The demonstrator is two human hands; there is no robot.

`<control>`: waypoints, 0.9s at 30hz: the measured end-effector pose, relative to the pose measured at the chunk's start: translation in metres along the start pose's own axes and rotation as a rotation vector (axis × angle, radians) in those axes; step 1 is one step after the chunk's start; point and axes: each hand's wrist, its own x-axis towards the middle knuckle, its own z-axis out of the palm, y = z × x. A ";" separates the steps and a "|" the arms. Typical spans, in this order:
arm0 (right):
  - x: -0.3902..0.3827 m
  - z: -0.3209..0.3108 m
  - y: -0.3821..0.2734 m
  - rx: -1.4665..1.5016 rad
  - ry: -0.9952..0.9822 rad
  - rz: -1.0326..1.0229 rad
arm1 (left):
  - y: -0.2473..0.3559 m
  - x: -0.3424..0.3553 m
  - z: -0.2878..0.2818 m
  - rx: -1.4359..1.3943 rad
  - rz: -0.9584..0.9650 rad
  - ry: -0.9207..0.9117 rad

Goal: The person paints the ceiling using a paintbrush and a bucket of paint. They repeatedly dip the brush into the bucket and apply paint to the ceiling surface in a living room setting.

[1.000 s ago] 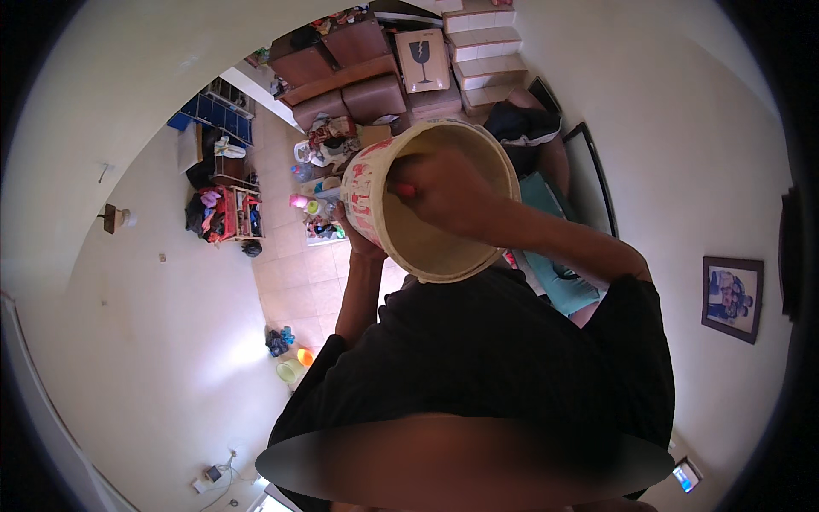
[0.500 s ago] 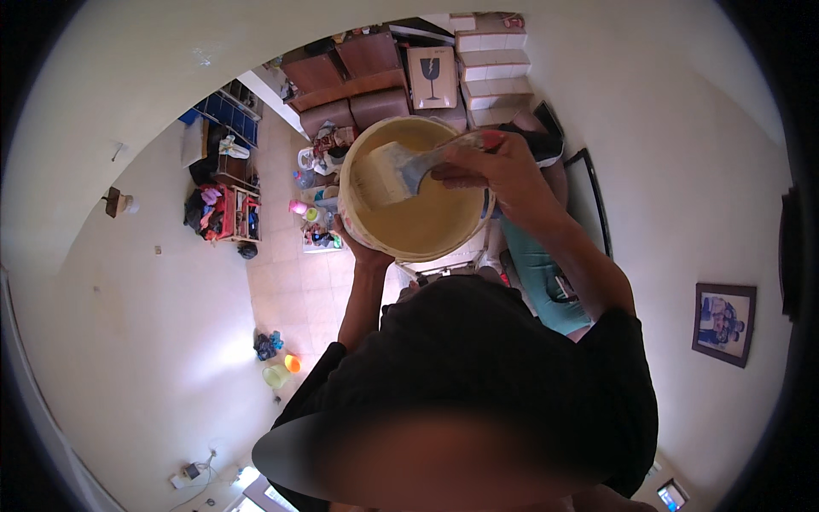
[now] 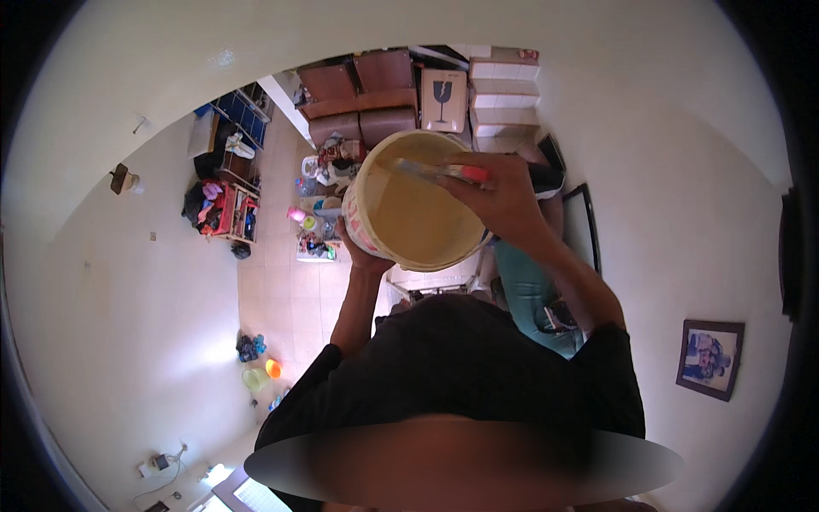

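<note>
A pale cream wall (image 3: 657, 222) curves round the person, with a beige tiled floor (image 3: 290, 299) lying below. Against the far side stands a short flight of white-tiled steps (image 3: 505, 90), beside a brown cardboard carton (image 3: 444, 102).

In front of the chest is the round off-white plastic bucket (image 3: 358, 224), red markings on its outer side, its cream-stained mouth facing up toward the head. The left hand (image 3: 365, 253) holds it, palm against the lower left wall (its fingertips are hidden, as is whatever else may bear the weight). The right hand (image 3: 502, 194) is closed round a flat paintbrush (image 3: 416, 169) with a red handle and grey metal band, turned nearly edge-on over the bucket's mouth; its bristles are hard to make out.

The step in hand looks like loading the brush or wiping off excess. The next move would call for a steady bucket and a smooth lift clear of the rim, without drips.
</note>
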 end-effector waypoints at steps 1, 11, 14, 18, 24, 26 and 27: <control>0.002 0.003 0.000 -0.075 -0.037 -0.078 | -0.002 0.000 0.008 0.131 0.017 0.076; 0.009 0.051 0.020 -0.119 -0.144 -0.240 | 0.031 0.003 -0.019 0.524 -0.117 0.368; 0.005 0.053 0.019 -0.090 -0.222 -0.148 | 0.030 0.011 0.007 0.201 -0.193 0.560; -0.001 0.055 0.013 -0.099 -0.365 -0.065 | 0.031 0.003 -0.023 0.362 -0.257 0.215; -0.005 0.049 0.018 0.001 -0.396 -0.049 | 0.009 -0.001 -0.008 -0.053 -0.214 0.055; -0.002 0.042 0.018 0.160 -0.360 0.116 | 0.009 0.001 -0.007 0.044 -0.200 0.068; -0.001 0.037 0.019 0.239 -0.340 0.196 | 0.007 0.002 -0.006 0.015 -0.173 0.045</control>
